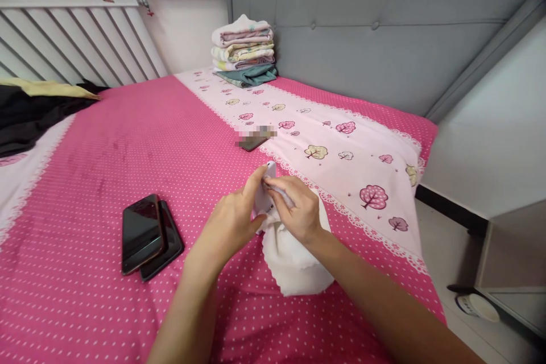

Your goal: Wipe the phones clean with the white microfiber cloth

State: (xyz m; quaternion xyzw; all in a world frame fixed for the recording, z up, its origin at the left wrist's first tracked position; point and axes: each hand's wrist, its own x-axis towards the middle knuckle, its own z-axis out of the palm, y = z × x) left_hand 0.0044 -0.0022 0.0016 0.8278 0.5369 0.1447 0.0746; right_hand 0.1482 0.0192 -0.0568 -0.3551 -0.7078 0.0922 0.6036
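Pale flat slab (261,199), edge-gripped by left hand (234,210); right hand (300,205) bunched, apparently pinching white cloth (297,266). I'd flag slippage: hard rubbing could twist slab loose.

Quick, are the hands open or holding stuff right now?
Left hand: closed around a flat white thing.
Right hand: closed, pinching something pale; exactly what can't be told.

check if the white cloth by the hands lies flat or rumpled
Rumpled: the white cloth gathers into creases near the right hand, while its scalloped lower edge fans out loosely.
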